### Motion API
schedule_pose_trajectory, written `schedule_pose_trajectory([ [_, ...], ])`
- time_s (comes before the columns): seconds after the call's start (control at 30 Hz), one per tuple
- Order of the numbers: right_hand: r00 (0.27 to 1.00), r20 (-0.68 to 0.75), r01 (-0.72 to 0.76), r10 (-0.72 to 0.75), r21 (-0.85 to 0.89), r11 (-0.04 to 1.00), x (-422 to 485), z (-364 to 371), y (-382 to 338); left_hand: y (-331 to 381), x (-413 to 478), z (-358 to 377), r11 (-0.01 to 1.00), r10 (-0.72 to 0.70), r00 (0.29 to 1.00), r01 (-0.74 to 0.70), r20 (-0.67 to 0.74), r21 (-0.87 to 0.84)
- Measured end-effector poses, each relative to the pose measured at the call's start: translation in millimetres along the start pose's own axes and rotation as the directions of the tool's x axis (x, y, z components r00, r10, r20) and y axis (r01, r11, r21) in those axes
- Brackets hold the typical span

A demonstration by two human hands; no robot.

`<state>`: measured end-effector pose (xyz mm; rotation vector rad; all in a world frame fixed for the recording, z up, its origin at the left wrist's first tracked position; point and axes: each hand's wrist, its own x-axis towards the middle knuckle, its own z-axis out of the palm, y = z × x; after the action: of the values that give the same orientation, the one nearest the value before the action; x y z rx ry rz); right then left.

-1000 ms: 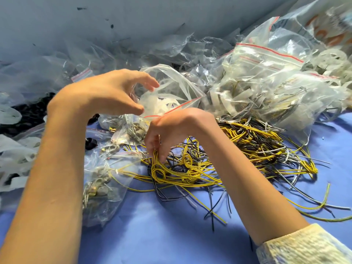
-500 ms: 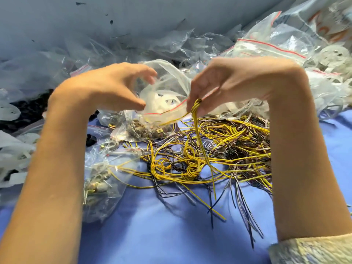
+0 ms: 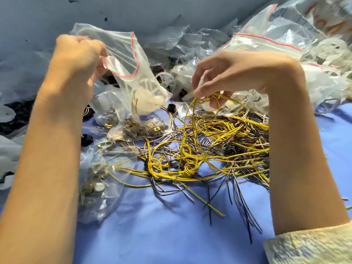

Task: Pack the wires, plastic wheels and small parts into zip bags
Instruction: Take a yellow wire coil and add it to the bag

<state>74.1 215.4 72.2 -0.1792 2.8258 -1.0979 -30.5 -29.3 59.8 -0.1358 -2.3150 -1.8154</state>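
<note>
Ideally the mouth of the zip bag point(image 3: 125, 54) should be spread wide before any wire arrives, and loose tails folded into a compact loop so none snag the red seal. Over the counter's point(image 3: 162, 225) far left side, the left hand point(image 3: 76, 60) is raised, fingers curled, pinching the bag's rim; a white plastic wheel point(image 3: 148, 100) sits in its bottom. Towards the right edge, the right hand point(image 3: 228, 73) arches wrist-high, fingertips pinching a loop of yellow wires point(image 3: 192, 119) whose ends trail into the tangled pile point(image 3: 219, 145) mid-counter.

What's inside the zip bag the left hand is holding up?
The zip bag, pinched by the left hand, holds white plastic wheels at its bottom. How many is unclear through the crumpled film.
</note>
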Motion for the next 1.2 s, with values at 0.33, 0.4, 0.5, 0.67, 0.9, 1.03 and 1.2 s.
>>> schedule_pose_trajectory([
  [0.33,0.951,-0.293,0.095,-0.1,-0.032,0.995,8,3,1,10,-14,19,0.994,0.091,0.991,-0.083,0.098,-0.077],
  [0.4,0.925,-0.361,0.105,-0.116,-0.048,0.993,11,3,0,10,-17,25,0.994,0.102,0.987,-0.096,0.126,-0.052],
  [0.5,0.93,-0.352,0.093,-0.101,-0.04,0.995,16,6,2,14,-24,34,0.993,0.117,0.978,-0.114,0.172,-0.027],
  [0.67,0.965,-0.249,0.033,-0.084,-0.202,0.979,21,11,6,16,-30,44,0.99,0.137,0.965,-0.143,0.222,0.012],
  [0.9,0.996,0.084,0.019,-0.008,-0.135,0.991,13,7,8,17,-32,40,0.992,0.119,0.944,-0.123,0.308,-0.006],
  [1.03,0.981,0.161,-0.073,0.108,-0.208,0.975,15,3,14,18,-36,41,0.985,0.158,0.894,-0.173,0.419,-0.003],
  [1.2,0.983,0.077,-0.124,0.165,-0.386,0.914,14,-1,14,21,-51,51,0.862,0.362,0.851,-0.461,0.381,0.209],
])
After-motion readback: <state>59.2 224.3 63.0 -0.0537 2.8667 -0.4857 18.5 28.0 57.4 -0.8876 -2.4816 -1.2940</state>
